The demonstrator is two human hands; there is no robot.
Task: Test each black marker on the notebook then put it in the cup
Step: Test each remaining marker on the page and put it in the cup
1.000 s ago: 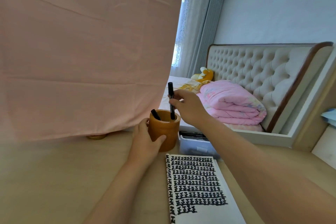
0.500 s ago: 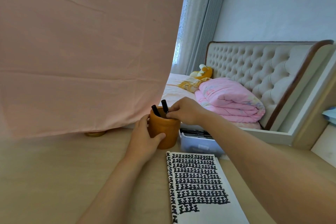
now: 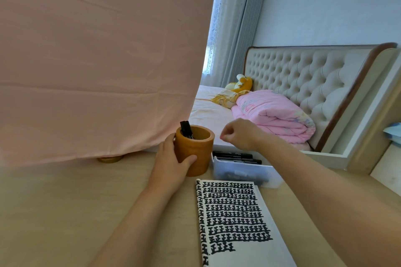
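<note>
The left hand (image 3: 168, 159) grips the cup (image 3: 196, 150), thumb on its front and fingers round its far left side. The cup stands on the worktop (image 3: 54, 201), and black markers (image 3: 186, 129) lean against its left inner wall. The right hand (image 3: 238, 134) hovers to the right of the cup, fingers curled and holding nothing. Under it a clear box (image 3: 240, 172) holds other markers (image 3: 234, 156). The notebook (image 3: 235, 219) lies open just in front of the box, its page covered in black marks.

Lower halves of black markers (image 3: 186, 128) hidden inside round orange-brown cup (image 3: 202, 145). White black-scribbled notebook (image 3: 234, 219) cut off at btm edge. Gold round obj. (image 3: 109, 159) mostly under pink cloth (image 3: 97, 60), can't ID. Marker print too small to read.
</note>
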